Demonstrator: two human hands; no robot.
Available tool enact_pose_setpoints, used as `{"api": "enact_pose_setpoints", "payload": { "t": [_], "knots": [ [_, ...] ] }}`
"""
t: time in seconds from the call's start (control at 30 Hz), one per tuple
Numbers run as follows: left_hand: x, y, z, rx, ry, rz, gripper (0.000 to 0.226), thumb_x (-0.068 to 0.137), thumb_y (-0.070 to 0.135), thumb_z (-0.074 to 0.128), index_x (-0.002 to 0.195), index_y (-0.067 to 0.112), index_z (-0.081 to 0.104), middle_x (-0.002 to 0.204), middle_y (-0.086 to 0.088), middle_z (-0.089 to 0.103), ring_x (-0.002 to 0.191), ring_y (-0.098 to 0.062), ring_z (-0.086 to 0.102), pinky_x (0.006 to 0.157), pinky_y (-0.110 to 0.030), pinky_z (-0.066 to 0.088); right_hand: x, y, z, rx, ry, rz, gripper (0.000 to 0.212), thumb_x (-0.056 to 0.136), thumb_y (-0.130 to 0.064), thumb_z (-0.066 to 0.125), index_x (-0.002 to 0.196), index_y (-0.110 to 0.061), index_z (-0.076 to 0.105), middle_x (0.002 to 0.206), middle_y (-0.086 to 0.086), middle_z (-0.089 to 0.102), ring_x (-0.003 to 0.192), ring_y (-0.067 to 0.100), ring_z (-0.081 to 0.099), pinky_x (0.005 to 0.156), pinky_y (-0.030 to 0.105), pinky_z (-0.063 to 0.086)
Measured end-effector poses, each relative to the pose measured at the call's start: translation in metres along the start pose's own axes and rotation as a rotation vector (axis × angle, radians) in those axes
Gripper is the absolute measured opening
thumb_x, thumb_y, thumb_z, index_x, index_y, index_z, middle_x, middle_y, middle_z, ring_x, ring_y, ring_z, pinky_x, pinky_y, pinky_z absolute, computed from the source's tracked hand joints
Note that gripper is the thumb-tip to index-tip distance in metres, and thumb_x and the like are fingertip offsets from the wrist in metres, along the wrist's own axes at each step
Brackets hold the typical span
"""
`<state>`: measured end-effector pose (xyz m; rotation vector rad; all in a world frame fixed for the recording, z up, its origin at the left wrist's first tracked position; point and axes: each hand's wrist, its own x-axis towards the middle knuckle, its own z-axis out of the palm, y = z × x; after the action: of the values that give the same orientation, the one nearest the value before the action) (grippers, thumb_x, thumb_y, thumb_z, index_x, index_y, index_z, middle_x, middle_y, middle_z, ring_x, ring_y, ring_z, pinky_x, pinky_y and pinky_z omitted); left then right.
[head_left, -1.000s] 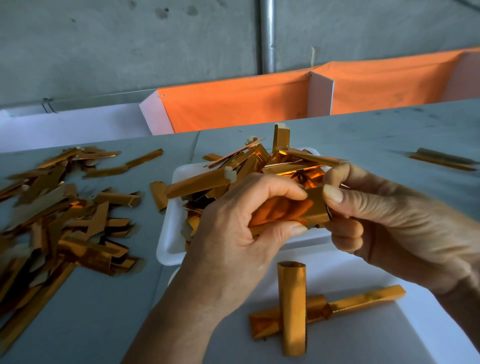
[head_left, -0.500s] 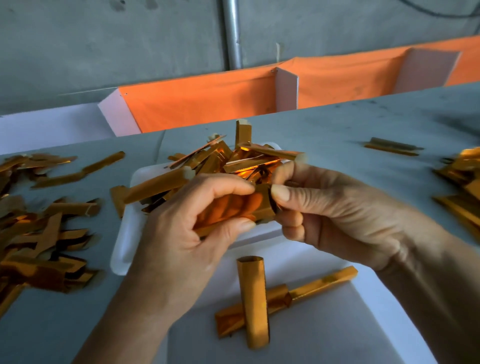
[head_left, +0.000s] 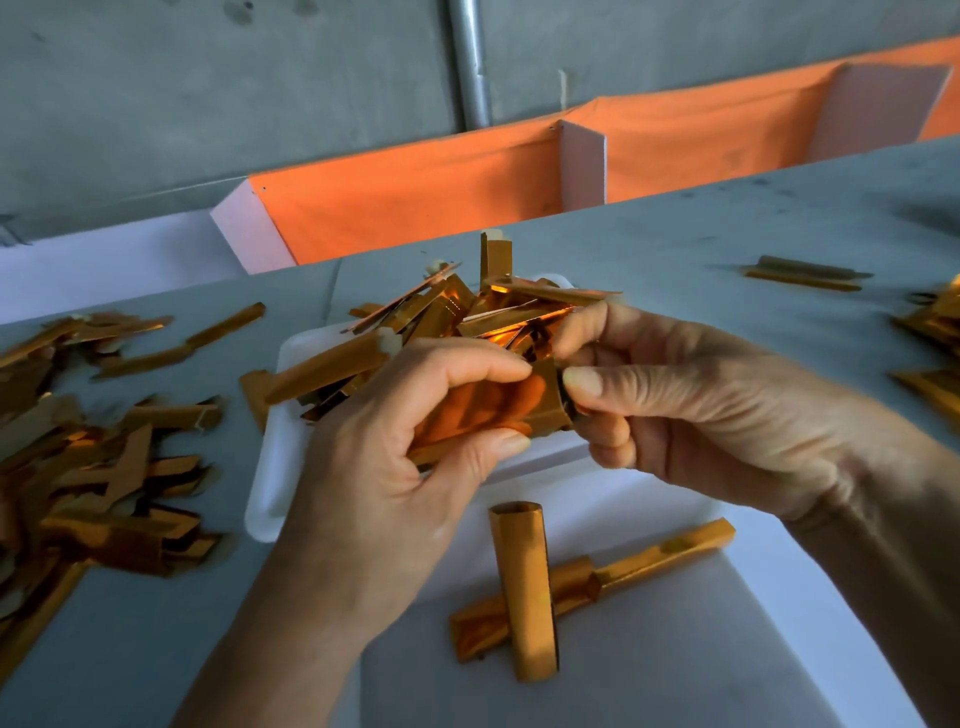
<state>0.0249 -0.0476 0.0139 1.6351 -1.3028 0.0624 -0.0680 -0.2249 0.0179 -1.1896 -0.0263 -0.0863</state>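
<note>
Gleaming, creased orange foil sleeve (head_left: 519, 410)

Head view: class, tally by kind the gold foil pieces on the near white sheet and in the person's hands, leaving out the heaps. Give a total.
1 rolled gold foil tube, lying on the white sheet
1 flat folded gold foil strip, under that tube
1 gold foil piece, gripped by the left hand and pinched by the right hand
Total: 3

Head-worn wide-angle view, facing forward and down, close above left hand (head_left: 384, 467) and right hand (head_left: 717, 415)
</note>
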Motion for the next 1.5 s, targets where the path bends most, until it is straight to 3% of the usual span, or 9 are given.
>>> {"api": "enact_pose_setpoints", "payload": {
  "t": [0.2, 0.37, 0.77, 0.97, 1.1, 1.17, 1.23, 1.3, 1.5],
  "knots": [
    [0.0, 0.003, -0.001, 0.078, 0.006, 0.032, 0.027, 0.08, 0.013, 0.067, 0.106, 0.015, 0.064, 0.11, 0.009, 0.062, 0.109, -0.009, 0.059, 0.088, -0.011, 0.044, -0.005, -0.003, 0.001, -0.052, -0.026, -0.007, 0.022, 0.068, -0.016, 0.069, 0.09, -0.014, 0.069, 0.064, 0.001, 0.06, 0.055, 0.01, 0.058, 0.05, 0.02, 0.049],
    [0.0, 0.005, -0.002, 0.106, -0.001, 0.049, 0.027, 0.08, 0.011, 0.067, 0.107, 0.014, 0.065, 0.111, 0.008, 0.062, 0.11, -0.004, 0.057, 0.088, -0.008, 0.043, -0.006, -0.005, 0.004, -0.088, 0.039, -0.008, 0.022, 0.067, -0.005, 0.064, 0.085, -0.015, 0.07, 0.064, 0.006, 0.056, 0.052, 0.013, 0.056, 0.047, 0.021, 0.048],
    [0.001, 0.005, -0.008, 0.38, -0.018, 0.156, 0.026, 0.082, 0.006, 0.065, 0.106, 0.012, 0.07, 0.109, 0.004, 0.063, 0.105, -0.002, 0.054, 0.092, -0.011, 0.039, -0.003, 0.002, 0.016, -0.187, 0.191, -0.048, 0.013, 0.064, -0.007, 0.066, 0.07, -0.017, 0.071, 0.059, 0.009, 0.058, 0.05, 0.014, 0.057, 0.046, 0.02, 0.049],
    [0.001, 0.004, -0.009, 0.333, -0.033, 0.143, 0.024, 0.084, 0.007, 0.064, 0.107, 0.013, 0.07, 0.109, 0.006, 0.063, 0.105, 0.001, 0.055, 0.09, -0.01, 0.041, -0.004, -0.001, 0.015, -0.111, 0.122, -0.033, 0.018, 0.061, -0.007, 0.069, 0.076, -0.015, 0.072, 0.061, 0.009, 0.058, 0.051, 0.014, 0.057, 0.045, 0.021, 0.049],
    [0.001, 0.001, -0.009, 0.337, -0.045, 0.152, 0.025, 0.084, 0.007, 0.065, 0.107, 0.012, 0.071, 0.11, 0.005, 0.064, 0.105, -0.002, 0.057, 0.091, -0.012, 0.042, -0.003, 0.001, 0.015, -0.13, 0.161, 0.016, 0.017, 0.062, -0.005, 0.066, 0.073, -0.016, 0.074, 0.058, 0.01, 0.058, 0.049, 0.014, 0.057, 0.045, 0.02, 0.049],
    [0.0, 0.002, -0.009, 0.309, -0.039, 0.128, 0.025, 0.083, 0.006, 0.066, 0.107, 0.012, 0.07, 0.11, 0.005, 0.064, 0.105, -0.002, 0.057, 0.09, -0.011, 0.042, -0.003, 0.0, 0.016, -0.126, 0.17, 0.032, 0.025, 0.058, 0.004, 0.069, 0.072, -0.016, 0.074, 0.059, 0.01, 0.059, 0.048, 0.013, 0.057, 0.044, 0.019, 0.049],
    [0.0, 0.003, -0.009, 0.272, -0.04, 0.095, 0.026, 0.082, 0.003, 0.068, 0.106, 0.012, 0.07, 0.109, 0.006, 0.065, 0.105, 0.0, 0.057, 0.09, -0.01, 0.041, -0.004, -0.001, 0.018, -0.112, 0.181, 0.052, 0.035, 0.045, 0.006, 0.075, 0.076, -0.011, 0.073, 0.061, 0.01, 0.059, 0.049, 0.011, 0.058, 0.044, 0.019, 0.05],
    [0.0, 0.005, -0.009, 0.265, -0.051, 0.059, 0.028, 0.081, 0.002, 0.07, 0.106, 0.013, 0.07, 0.108, 0.006, 0.065, 0.104, 0.0, 0.057, 0.09, -0.01, 0.041, -0.005, -0.003, 0.019, -0.082, 0.19, 0.09, 0.033, 0.052, -0.006, 0.069, 0.085, -0.006, 0.069, 0.062, 0.01, 0.059, 0.051, 0.011, 0.059, 0.046, 0.019, 0.051],
    [-0.005, 0.0, -0.008, 0.261, -0.091, -0.015, 0.029, 0.08, 0.006, 0.071, 0.107, 0.016, 0.069, 0.109, 0.009, 0.064, 0.105, -0.001, 0.057, 0.091, -0.014, 0.044, -0.004, 0.001, 0.018, -0.151, 0.207, 0.233, 0.038, 0.058, -0.004, 0.064, 0.096, -0.006, 0.062, 0.06, 0.006, 0.061, 0.052, 0.012, 0.061, 0.047, 0.021, 0.052]
  ]
}}
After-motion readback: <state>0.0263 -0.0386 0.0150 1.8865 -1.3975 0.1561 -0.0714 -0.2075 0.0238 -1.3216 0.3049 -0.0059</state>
